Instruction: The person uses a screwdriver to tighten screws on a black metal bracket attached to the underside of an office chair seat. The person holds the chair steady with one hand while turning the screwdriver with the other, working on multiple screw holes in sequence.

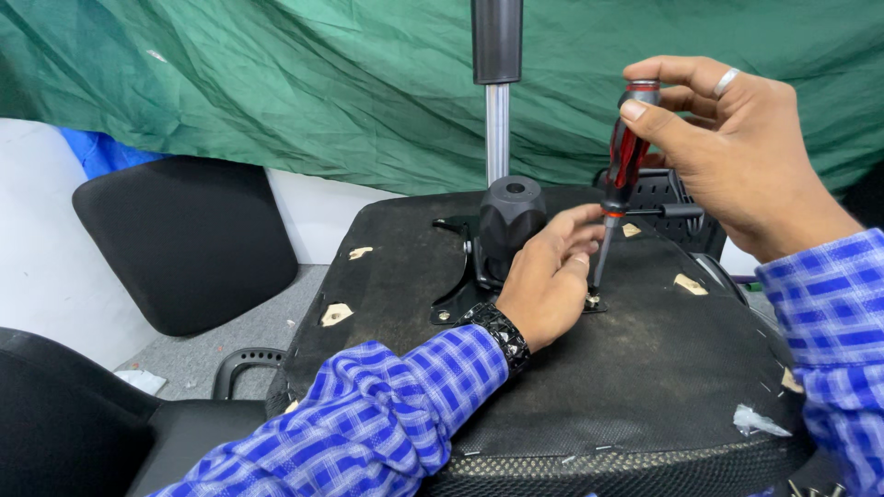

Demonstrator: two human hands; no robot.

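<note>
Right hand grips screwdriver upright; left hand steadies shaft, mid seat underside, edges distant.

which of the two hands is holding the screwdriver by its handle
The right hand: it grips the red-and-black handle of the screwdriver from above. The left hand is lower, its fingers beside the shaft near the tip.

No packages, labels, signs or screens show anywhere in this view. The small pale scraps on the dark upturned chair seat look like torn patches rather than labels, though the view is too coarse to be sure.
</note>
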